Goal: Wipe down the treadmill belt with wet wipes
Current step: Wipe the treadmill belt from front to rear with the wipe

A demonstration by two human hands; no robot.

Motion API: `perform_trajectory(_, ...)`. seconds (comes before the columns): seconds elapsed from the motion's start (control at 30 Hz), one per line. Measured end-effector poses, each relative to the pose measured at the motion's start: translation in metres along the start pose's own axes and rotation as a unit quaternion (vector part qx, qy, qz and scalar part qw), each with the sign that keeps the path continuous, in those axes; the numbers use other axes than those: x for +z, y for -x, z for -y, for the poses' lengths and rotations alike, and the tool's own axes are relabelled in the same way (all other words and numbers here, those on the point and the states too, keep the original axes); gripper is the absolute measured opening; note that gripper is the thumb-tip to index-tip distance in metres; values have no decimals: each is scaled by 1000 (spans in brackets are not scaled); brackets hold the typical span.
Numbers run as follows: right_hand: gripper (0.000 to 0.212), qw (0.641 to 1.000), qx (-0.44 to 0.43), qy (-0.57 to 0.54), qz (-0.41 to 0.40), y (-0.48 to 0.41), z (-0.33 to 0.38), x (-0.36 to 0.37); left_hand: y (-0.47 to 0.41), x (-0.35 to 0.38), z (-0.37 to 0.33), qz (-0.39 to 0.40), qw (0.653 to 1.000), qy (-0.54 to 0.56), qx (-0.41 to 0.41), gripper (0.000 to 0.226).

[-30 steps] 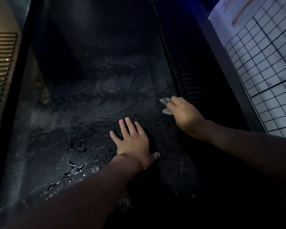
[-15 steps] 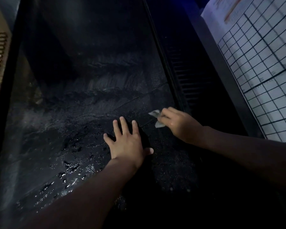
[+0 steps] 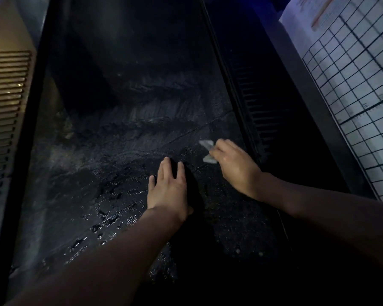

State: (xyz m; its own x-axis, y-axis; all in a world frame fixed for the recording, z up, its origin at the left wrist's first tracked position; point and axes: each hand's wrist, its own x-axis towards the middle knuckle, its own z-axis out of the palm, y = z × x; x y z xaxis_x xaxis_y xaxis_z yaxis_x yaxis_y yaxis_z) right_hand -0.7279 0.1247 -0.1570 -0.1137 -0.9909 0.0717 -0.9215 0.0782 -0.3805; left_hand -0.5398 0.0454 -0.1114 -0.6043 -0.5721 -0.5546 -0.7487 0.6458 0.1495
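The dark treadmill belt (image 3: 119, 151) fills most of my view, and it shines with wet drops and streaks to the left of my hands. At the right is a white sheet with a grid (image 3: 352, 85), and between it and the belt runs a black ribbed side rail (image 3: 263, 107). My left hand (image 3: 168, 188) rests flat on the belt, fingers straight. My right hand (image 3: 237, 166), near the rail, pinches a small crumpled wet wipe (image 3: 207, 149) against the belt.
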Motion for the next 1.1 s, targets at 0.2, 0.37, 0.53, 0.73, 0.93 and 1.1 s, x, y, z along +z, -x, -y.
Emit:
perform_trajectory(0.2, 82, 1000, -2, 10, 1, -12, -6, -6, 5, 1, 2, 10, 994, 42, -101, 124)
perform_trajectory(0.37, 61, 995, -81, -42, 30, -8, 35, 13, 5, 3, 15, -25, 993, 35, -110, 131)
perform_trajectory(0.53, 40, 999, -20, -18, -43, -27, 25, 15, 5, 2, 45, -98, 993, 21, -58, 94)
perform_trajectory(0.73, 32, 985, -149, 17, 80, -24, 59, 16, 3, -5, 57, -53, 978, 49, -197, 130)
perform_trajectory(0.93, 45, 999, -20, -37, 13, -48, 67, 22, 3, -8, 79, -58, 977, 96, -182, 109)
perform_trajectory(1.1, 36, 991, -115, -9, 70, -52, 67, 19, 11, -4, 101, -115, 968, 91, -201, 100)
